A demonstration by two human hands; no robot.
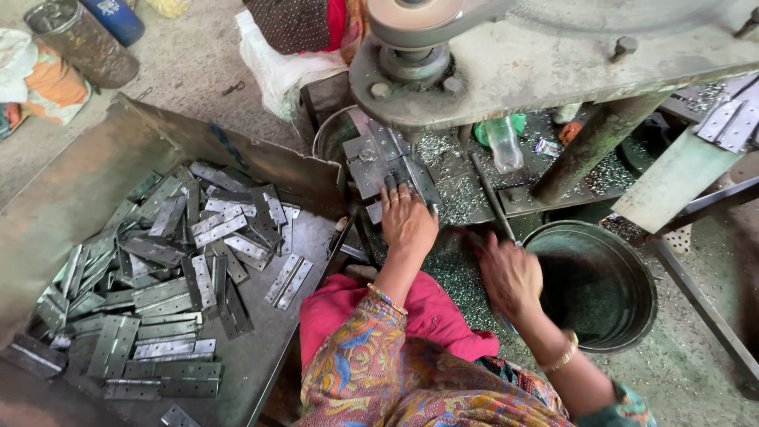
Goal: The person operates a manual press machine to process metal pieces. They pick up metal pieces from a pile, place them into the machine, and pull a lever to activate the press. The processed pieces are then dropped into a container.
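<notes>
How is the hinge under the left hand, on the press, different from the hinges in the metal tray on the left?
The hinge on the press lies alone, opened flat on the machine bed, with the left hand on it. The hinges in the tray lie loose in a heap, overlapping at many angles, untouched. Both are grey metal with two leaves.

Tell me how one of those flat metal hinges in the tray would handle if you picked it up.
A hinge would probably feel rigid in each leaf yet fold at its middle joint, so it may flop open when lifted by one side. It looks like sheet steel, so likely heavy for its size. Flat, it should slide on the metal tray rather than roll, and its bare shiny surface may be slippery.
</notes>
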